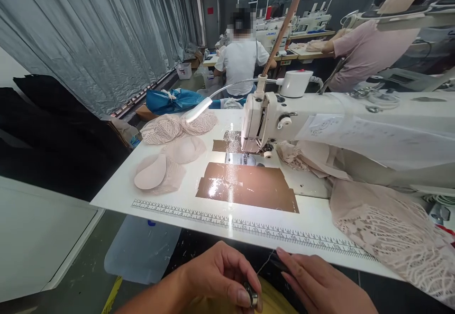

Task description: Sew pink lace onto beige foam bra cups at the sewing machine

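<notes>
Below the table's front edge, my left hand (227,276) is closed around a small shiny metal bobbin case (251,296), pinched between thumb and fingers. My right hand (320,283) is beside it to the right, its fingers stretched out and a gap between thumb and forefinger. A thin light thread (266,263) runs between the two hands; whether the right fingers touch it I cannot tell. Ahead stands a white sewing machine (265,119) with its lamp (199,110) lit. No fabric shows under its needle (245,157).
Beige bra cups (151,171) and lace pieces (163,129) lie at the table's left. More beige lace fabric (387,228) hangs over the right front edge. A printed ruler (227,221) runs along the front. A plastic bin (138,247) stands below left. Two people work ahead.
</notes>
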Motion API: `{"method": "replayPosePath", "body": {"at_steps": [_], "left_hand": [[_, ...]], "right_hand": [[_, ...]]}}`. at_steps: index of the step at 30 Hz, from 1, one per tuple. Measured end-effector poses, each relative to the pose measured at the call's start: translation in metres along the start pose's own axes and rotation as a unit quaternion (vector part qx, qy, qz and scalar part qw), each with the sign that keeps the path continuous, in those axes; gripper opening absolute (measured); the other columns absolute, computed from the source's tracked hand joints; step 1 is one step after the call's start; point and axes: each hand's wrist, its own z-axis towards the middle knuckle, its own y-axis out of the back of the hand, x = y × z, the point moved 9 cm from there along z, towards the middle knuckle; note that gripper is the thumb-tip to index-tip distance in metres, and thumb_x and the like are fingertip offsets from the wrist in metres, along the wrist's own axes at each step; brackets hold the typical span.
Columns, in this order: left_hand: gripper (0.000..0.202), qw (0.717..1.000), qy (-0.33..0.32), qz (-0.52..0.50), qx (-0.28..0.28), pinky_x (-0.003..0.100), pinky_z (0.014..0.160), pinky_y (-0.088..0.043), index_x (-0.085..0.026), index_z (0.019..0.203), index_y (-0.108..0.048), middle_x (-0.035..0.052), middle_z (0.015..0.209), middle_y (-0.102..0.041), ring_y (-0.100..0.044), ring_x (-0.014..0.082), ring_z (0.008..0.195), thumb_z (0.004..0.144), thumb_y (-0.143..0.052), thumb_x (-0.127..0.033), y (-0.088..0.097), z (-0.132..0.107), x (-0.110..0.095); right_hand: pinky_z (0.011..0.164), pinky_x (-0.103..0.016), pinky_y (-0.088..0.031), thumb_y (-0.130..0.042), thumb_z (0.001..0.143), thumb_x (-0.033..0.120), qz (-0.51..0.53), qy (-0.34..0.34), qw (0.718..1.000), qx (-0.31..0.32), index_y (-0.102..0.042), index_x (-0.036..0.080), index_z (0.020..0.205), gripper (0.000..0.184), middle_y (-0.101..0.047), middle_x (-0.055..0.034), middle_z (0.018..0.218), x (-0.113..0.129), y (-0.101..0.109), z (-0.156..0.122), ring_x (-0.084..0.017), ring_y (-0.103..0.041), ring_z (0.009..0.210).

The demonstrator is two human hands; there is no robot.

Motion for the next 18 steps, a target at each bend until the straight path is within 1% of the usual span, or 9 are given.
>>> {"method": "replayPosePath", "body": {"at_steps": [3,5,9,10,12,13,15,17,18], "left_hand": [[0.033,1.000,-0.003,0.008,0.006,0.018,0.057,-0.055,-0.008,0.089,-0.073,0.0116,0.081,-0.073,-0.070,0.0143,0.066,0.064,-0.086,-0.025,0.000,-0.002,0.001],[0.032,1.000,-0.005,0.015,0.003,0.018,0.059,-0.055,-0.008,0.089,-0.073,0.0119,0.083,-0.073,-0.069,0.0138,0.067,0.064,-0.086,-0.024,0.002,-0.005,0.002],[0.032,0.999,-0.017,0.033,-0.004,0.018,0.061,-0.054,-0.008,0.089,-0.073,0.0127,0.084,-0.073,-0.069,0.0138,0.069,0.064,-0.085,-0.025,0.006,-0.011,0.002],[0.032,0.999,-0.024,0.035,-0.005,0.018,0.060,-0.053,-0.008,0.089,-0.073,0.0126,0.084,-0.073,-0.068,0.0135,0.068,0.064,-0.085,-0.025,0.007,-0.012,0.001],[0.030,0.998,-0.042,0.035,-0.012,0.018,0.057,-0.052,-0.009,0.089,-0.074,0.0122,0.083,-0.073,-0.067,0.0123,0.063,0.065,-0.085,-0.024,0.009,-0.013,-0.003],[0.029,0.998,-0.057,0.034,-0.018,0.017,0.056,-0.051,-0.009,0.089,-0.073,0.0118,0.082,-0.073,-0.066,0.0115,0.061,0.066,-0.084,-0.024,0.011,-0.013,-0.005],[0.025,0.994,-0.094,0.033,-0.036,0.016,0.055,-0.049,-0.010,0.089,-0.073,0.0113,0.081,-0.072,-0.065,0.0104,0.059,0.069,-0.082,-0.023,0.014,-0.014,-0.012],[0.023,0.989,-0.131,0.028,-0.062,0.016,0.056,-0.049,-0.011,0.091,-0.072,0.0108,0.082,-0.072,-0.065,0.0099,0.061,0.072,-0.080,-0.023,0.019,-0.015,-0.018],[0.023,0.987,-0.144,0.025,-0.074,0.017,0.057,-0.049,-0.012,0.092,-0.072,0.0106,0.083,-0.072,-0.065,0.0101,0.063,0.073,-0.079,-0.023,0.021,-0.016,-0.020]], "right_hand": [[0.061,-0.022,-0.052,-0.045,0.094,0.019,0.009,0.002,1.000,-0.003,-0.063,0.019,0.120,0.032,-0.073,-0.0010,0.089,0.006,-0.005,0.004,-0.014,-0.068,0.071],[0.065,-0.022,-0.052,-0.046,0.093,0.019,0.014,-0.003,1.000,-0.017,-0.061,0.019,0.123,0.033,-0.073,-0.0016,0.092,-0.002,-0.003,0.008,-0.015,-0.068,0.075],[0.065,-0.029,-0.051,-0.049,0.093,0.025,-0.074,-0.068,0.992,-0.074,-0.063,0.017,0.121,0.032,-0.073,-0.0058,0.093,-0.056,0.011,0.024,-0.020,-0.068,0.078],[0.061,-0.032,-0.051,-0.048,0.093,0.027,-0.116,-0.093,0.985,-0.086,-0.065,0.014,0.117,0.032,-0.073,-0.0088,0.088,-0.072,0.014,0.029,-0.024,-0.067,0.076],[0.069,-0.045,-0.052,-0.042,0.094,0.027,-0.143,-0.093,0.982,-0.084,-0.070,0.006,0.104,0.037,-0.071,-0.0192,0.091,-0.087,0.011,0.041,-0.034,-0.066,0.084],[0.075,-0.051,-0.051,-0.040,0.093,0.026,-0.132,-0.087,0.984,-0.086,-0.071,0.005,0.098,0.039,-0.069,-0.0235,0.098,-0.087,0.009,0.044,-0.038,-0.064,0.093],[0.086,-0.053,-0.050,-0.039,0.093,0.027,-0.078,-0.050,0.992,-0.088,-0.072,0.009,0.098,0.038,-0.067,-0.0224,0.111,-0.066,0.001,0.044,-0.038,-0.059,0.108],[0.085,-0.039,-0.055,-0.039,0.092,0.030,-0.013,-0.003,0.997,-0.071,-0.072,0.019,0.104,0.036,-0.071,-0.0111,0.111,-0.026,-0.007,0.036,-0.027,-0.064,0.105],[0.084,-0.036,-0.055,-0.048,0.088,0.034,0.104,-0.002,0.994,-0.019,-0.069,0.022,0.113,0.034,-0.069,-0.0090,0.116,-0.007,-0.017,0.030,-0.027,-0.064,0.106]]}}
